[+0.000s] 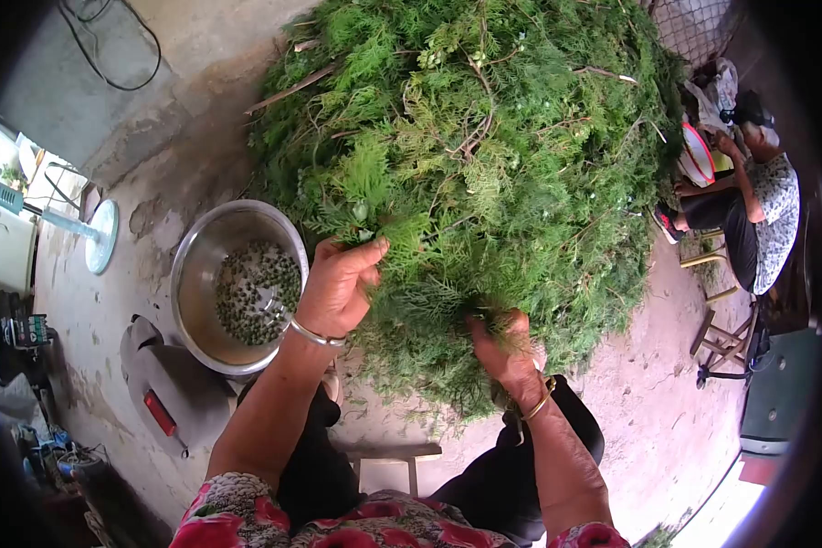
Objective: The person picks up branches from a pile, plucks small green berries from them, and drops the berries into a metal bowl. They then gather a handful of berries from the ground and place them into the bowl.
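Head — left hand (340,285), right hand (502,349) gripping greenery (426,297) — metal bowl (194,288) near left

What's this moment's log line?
left hand: pinching sprig | right hand: gripping greenery | leafy pile: ahead | metal bowl: green pieces inside

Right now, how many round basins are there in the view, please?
2: a metal basin beside the left hand, and a red-rimmed basin at the co-worker's hands. The leafy heap may hide others.

no readable text anywhere tbh, no numbers or signs either, just tiny blurry marks on a dark package (29,331)
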Tool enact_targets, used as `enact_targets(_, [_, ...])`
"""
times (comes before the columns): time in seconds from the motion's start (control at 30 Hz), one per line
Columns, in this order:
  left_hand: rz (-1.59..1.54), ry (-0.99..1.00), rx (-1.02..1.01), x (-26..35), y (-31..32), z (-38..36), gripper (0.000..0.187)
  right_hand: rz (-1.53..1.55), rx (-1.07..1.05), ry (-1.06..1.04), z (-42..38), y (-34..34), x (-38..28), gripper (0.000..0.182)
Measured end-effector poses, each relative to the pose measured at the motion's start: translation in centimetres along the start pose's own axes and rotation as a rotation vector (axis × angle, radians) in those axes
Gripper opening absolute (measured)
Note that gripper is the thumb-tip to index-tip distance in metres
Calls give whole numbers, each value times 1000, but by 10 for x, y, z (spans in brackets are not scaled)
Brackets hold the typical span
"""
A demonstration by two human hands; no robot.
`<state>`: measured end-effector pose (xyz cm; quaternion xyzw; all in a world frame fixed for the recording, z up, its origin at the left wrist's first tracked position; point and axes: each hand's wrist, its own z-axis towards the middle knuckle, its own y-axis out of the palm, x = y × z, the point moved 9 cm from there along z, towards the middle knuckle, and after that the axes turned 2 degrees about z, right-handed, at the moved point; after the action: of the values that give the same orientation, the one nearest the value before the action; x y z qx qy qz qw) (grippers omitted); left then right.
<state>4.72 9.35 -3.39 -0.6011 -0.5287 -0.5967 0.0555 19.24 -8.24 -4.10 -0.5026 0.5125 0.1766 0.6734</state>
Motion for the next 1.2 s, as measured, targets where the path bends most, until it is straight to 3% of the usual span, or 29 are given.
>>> enact_targets(0.07, [-88,47,15,2,0,5,17,64,24,-53,0,-9,-20,13])
enact_targets(0.1, [-89,45,17,4,-1,3,17,145,-25,22,0,-8,-22,14])
enact_targets(0.17, [-241,-76,-23,2,4,-2,10,226,-70,103,-4,-3,-19,14])
enact_targets(0.23, [-207,-76,20,4,3,0,5,696,79,181,-8,-5,-4,28])
enact_targets(0.27, [-188,-77,71,6,0,-1,5,696,80,182,-7,-6,6,28])
enact_targets(0.37, [-143,-58,113,10,8,-4,4,500,48,196,-2,-15,23,27])
enact_targets(0.43, [-119,-37,101,9,11,-3,3,-47,43,-31,4,-31,-13,27])
enact_targets(0.57, [-132,47,68,11,7,-1,18,24,180,-146,-1,-46,-9,29])
enact_targets(0.63, [-145,112,74,16,2,-1,24,-63,297,-205,-4,-58,-11,31])
enact_targets(0.7, [-186,110,-52,15,7,2,30,-80,280,-218,-5,-65,-15,35])
enact_targets(0.73, [-186,113,-52,13,4,4,30,-232,345,-273,-7,-70,-20,37])
enact_targets(0.8, [-381,100,-252,11,16,4,27,-383,459,-390,-13,-75,-28,39])
enact_targets(0.93, [-560,-85,-132,24,53,-13,24,-336,470,-376,-11,-80,-30,39])
enact_targets(1.03, [-406,-99,-68,8,32,-6,19,-336,462,-324,-9,-79,-23,37])
enact_targets(1.1, [-25,49,-50,12,24,-4,10,-319,498,-357,-10,-81,-26,35])
enact_targets(1.2, [-17,34,-26,9,19,-3,12,-334,502,-326,-11,-84,-32,29])
